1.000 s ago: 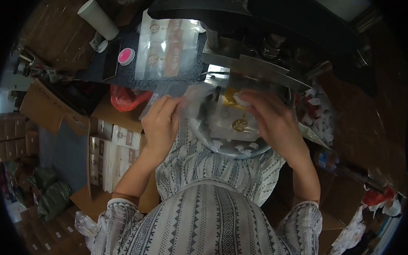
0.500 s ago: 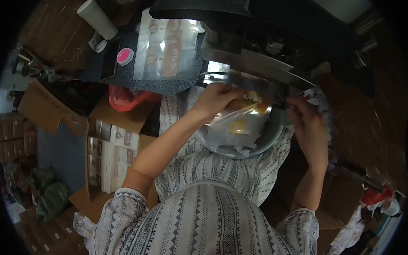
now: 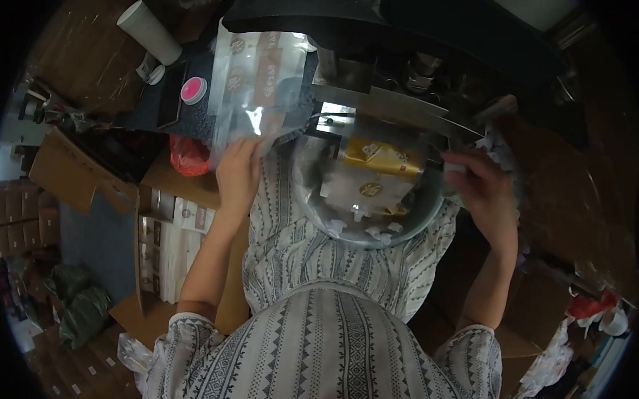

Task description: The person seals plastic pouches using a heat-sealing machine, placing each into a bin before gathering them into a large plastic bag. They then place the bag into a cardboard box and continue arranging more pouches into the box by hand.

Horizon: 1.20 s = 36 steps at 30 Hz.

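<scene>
1. Nearest the camera: grey-white patterned dress of the person (image 3: 328,340), both forearms reaching away from it toward the bench.
2. Left hand (image 3: 237,174) is closed on the lower edge of a clear plastic pouch with brown printed labels (image 3: 257,78); fingers narrow, pinching the film, the pouch spreading up and away from the fingertips over the dark mat (image 3: 188,117).
3. Right hand (image 3: 483,191) is curled; fingers narrow around a small white piece (image 3: 453,166) at the fingertips. Cannot tell exactly what the piece is.
4. Between the two hands, just inward of the right fingertips, sits a round clear plastic bowl (image 3: 312,199) holding a gold-yellow foil packet (image 3: 381,158) on top of white sachets with round gold seals (image 3: 365,190). Neither hand touches the packet.
5. Judgement: to handle the pouch well, keep the pinch at the very edge, pull the film flat and taut so the mouth stays open and uncreased; a grip too deep would crumple it.
6. Just beyond the left fingers, to their outer side: pink round lid (image 3: 194,89); farther out, a white paper cup (image 3: 149,32) lying tilted.
7. Beyond the bowl and the right fingertips: dark metal sealing machine with a bright steel bar (image 3: 400,107).
8. Below the left forearm: open brown cardboard carton of white boxes (image 3: 170,243); a red plastic bag (image 3: 187,156) just beside the left hand.
</scene>
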Available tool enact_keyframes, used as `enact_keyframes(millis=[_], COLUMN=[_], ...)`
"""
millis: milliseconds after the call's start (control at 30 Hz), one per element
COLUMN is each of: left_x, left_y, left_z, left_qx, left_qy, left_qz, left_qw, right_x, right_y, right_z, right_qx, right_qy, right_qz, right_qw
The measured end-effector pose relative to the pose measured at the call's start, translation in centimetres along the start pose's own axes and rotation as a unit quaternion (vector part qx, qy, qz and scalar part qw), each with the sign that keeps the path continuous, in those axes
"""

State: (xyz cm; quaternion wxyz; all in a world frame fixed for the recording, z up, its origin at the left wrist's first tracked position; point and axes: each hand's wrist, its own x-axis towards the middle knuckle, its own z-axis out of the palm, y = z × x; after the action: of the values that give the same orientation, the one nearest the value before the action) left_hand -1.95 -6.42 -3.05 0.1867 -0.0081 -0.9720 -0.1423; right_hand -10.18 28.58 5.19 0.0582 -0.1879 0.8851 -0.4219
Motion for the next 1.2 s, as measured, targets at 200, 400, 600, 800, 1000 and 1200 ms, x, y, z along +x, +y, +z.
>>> enact_keyframes(millis=[200, 400, 600, 800, 1000, 1200], left_x=[-0.6, -0.4, 3.3, 6.1, 10.4, 17.8], left_y=[5.0, 7.3, 9.2, 10.4, 1.3, -10.9], left_z=[-3.5, -2.1, 3.3, 4.3, -0.7, 7.4], left_qx=[-0.087, -0.208, -0.438, -0.631, -0.433, 0.117], left_qy=[0.066, -0.064, -0.239, -0.277, -0.316, -0.003], left_qz=[-0.048, 0.065, -0.134, -0.317, -0.217, -0.016], left_qw=[0.993, 0.974, 0.856, 0.652, 0.816, 0.993], right_x=[2.1, 2.1, 1.7, -0.6, 0.3, 0.6], right_y=[-4.6, -4.0, -2.3, 2.0, 7.3, 10.1], right_z=[5.6, 5.4, 3.4, -0.6, 0.5, 0.4], right_qx=[-0.008, 0.013, 0.065, -0.227, -0.494, -0.457], right_qy=[-0.012, -0.136, -0.049, 0.045, 0.144, 0.113], right_qz=[-0.209, -0.277, -0.062, 0.069, 0.141, 0.156], right_qw=[0.978, 0.951, 0.995, 0.97, 0.846, 0.869])
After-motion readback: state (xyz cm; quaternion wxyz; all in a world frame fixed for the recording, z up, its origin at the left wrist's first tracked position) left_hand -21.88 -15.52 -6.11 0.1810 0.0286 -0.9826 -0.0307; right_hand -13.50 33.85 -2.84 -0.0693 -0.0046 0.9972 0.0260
